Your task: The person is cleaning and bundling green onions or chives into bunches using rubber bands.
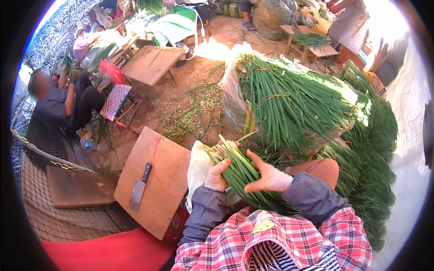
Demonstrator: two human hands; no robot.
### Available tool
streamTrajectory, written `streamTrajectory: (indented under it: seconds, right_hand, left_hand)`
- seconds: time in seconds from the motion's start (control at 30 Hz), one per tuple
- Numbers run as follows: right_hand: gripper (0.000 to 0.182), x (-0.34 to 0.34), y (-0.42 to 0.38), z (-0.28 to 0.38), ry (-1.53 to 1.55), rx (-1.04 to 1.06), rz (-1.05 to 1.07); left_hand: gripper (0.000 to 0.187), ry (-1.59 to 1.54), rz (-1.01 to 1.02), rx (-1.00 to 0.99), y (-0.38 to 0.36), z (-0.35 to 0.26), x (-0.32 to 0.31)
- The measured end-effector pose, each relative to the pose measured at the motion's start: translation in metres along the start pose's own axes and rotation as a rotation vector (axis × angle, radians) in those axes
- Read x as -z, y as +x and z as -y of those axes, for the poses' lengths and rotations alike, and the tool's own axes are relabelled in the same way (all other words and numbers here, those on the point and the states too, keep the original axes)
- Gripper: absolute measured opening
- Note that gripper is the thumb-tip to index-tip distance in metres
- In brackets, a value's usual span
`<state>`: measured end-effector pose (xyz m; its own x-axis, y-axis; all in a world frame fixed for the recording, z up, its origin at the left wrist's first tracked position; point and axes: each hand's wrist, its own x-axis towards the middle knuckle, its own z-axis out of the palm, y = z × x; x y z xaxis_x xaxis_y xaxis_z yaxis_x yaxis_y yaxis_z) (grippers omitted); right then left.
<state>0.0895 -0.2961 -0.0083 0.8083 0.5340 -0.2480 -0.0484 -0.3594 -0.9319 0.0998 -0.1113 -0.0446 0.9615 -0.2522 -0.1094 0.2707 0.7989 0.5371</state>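
A bundle of long green stalks (242, 174) lies across my lap, its pale ends pointing up and to the left. My left hand (216, 175) is wrapped round the bundle's left side, thumb on top. At the bundle's right side is my right hand (266, 174), its thumb and fingers spread apart against the stalks. A large heap of green stalks (289, 99) stands in a clear plastic bag just beyond my hands. To the left, a cleaver (138, 192) with a black handle rests on a wooden board (158, 171), beside a thin red string (157, 158).
More stalks (373, 158) are piled along the right. A seated person (56, 101) works at the left, near a woven stool (116, 101). Low wooden tables (151, 63) and other people are farther back. Cut scraps (196, 110) litter the ground. A brown board (81, 186) lies at lower left.
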Motion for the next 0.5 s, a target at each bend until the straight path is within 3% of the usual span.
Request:
streamTrajectory:
  seconds: [0.03, 0.07, 0.2, 0.3, 0.37, 0.4, 0.5]
  right_hand:
    - [0.107, 0.001, 0.000, -0.004, 0.224, 0.080, -0.058]
    - [0.090, 0.002, 0.002, -0.005, 0.221, 0.037, -0.123]
    - [0.063, -0.004, 0.005, 0.003, 0.246, 0.117, -0.240]
    - [0.060, -0.014, 0.005, -0.002, 0.118, 0.182, -0.288]
    - [0.059, -0.022, 0.002, 0.002, -0.363, 0.204, -0.343]
    - [0.060, -0.031, 0.003, -0.002, -0.470, 0.220, -0.386]
    - [0.062, -0.052, 0.006, -0.005, -0.754, 0.138, -0.471]
  left_hand:
    - [0.069, 0.006, 0.007, 0.005, -0.001, 0.000, -0.002]
    - [0.067, 0.013, 0.016, 0.009, -0.001, 0.000, -0.004]
    - [0.063, -0.029, 0.048, 0.030, 0.002, 0.002, 0.007]
    - [0.074, -0.058, 0.065, 0.045, 0.003, 0.006, 0.015]
    - [0.084, -0.039, 0.095, -0.017, 0.003, 0.009, 0.010]
    - [0.097, 0.007, 0.125, 0.000, 0.001, 0.008, 0.009]
    - [0.101, 0.109, 0.137, -0.084, 0.004, 0.022, 0.011]
